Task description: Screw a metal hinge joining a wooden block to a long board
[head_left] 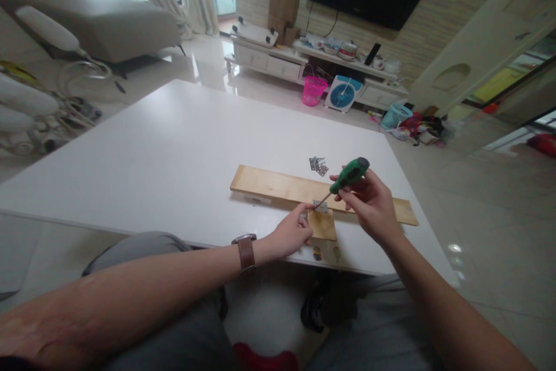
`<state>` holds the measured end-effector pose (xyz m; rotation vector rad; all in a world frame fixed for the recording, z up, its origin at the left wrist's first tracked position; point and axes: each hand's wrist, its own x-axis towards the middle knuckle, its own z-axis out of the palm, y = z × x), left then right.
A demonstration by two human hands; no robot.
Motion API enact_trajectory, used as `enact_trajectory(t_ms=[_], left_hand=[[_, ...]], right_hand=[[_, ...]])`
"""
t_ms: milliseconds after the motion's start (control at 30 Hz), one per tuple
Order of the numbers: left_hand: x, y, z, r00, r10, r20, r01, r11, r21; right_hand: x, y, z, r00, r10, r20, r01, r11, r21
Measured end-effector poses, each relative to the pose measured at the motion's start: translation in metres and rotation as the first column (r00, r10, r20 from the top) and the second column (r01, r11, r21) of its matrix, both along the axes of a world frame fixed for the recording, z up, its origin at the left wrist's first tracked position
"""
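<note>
My right hand [369,203] holds a screwdriver [347,177] with a green handle, its shaft slanting down to the left. The screwdriver's tip meets a metal hinge [320,206], which lies across the joint between a long wooden board [278,183] and a small wooden block [322,225]. My left hand [293,232] is closed at the block's left side, its index fingertip touching the hinge by the screwdriver's tip. Whether a screw sits under the tip is too small to tell. Beyond the board lies a small pile of hinges and screws [319,165].
The work lies near the front edge of a white table [195,128]. Two small stickers or charms, one a yellow figure [317,253], show by that edge. Past the table stand a pink basket [313,91], a box fan [343,93] and a low TV cabinet [282,67].
</note>
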<state>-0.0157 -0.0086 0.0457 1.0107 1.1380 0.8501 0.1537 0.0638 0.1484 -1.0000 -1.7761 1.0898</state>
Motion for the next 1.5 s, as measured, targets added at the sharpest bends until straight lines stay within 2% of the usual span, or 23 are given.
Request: enact_trajectory(t_ms=[233, 600, 933, 1233, 1500], left_hand=[[0.001, 0.001, -0.001, 1.000, 0.003, -0.020, -0.003, 1.000, 0.016], [0.002, 0.001, -0.005, 1.000, -0.005, -0.017, 0.005, 1.000, 0.013], [0.001, 0.000, 0.005, 1.000, 0.014, -0.021, -0.015, 1.000, -0.005], [0.001, 0.001, -0.002, 1.000, 0.000, -0.021, 0.001, 1.000, 0.009], [0.001, 0.000, 0.002, 0.999, 0.004, -0.036, -0.004, 1.000, 0.018]], right_hand=[[0.000, 0.002, -0.008, 0.994, -0.090, 0.067, 0.086, 0.994, 0.068], [-0.001, -0.003, 0.002, 0.997, -0.037, 0.061, 0.036, 0.999, 0.014], [-0.001, 0.001, -0.008, 0.994, -0.103, 0.045, 0.102, 0.994, 0.030], [0.001, -0.001, -0.003, 0.999, -0.030, 0.034, 0.029, 0.999, 0.022], [-0.001, 0.003, -0.008, 0.988, -0.132, 0.077, 0.126, 0.989, 0.077]])
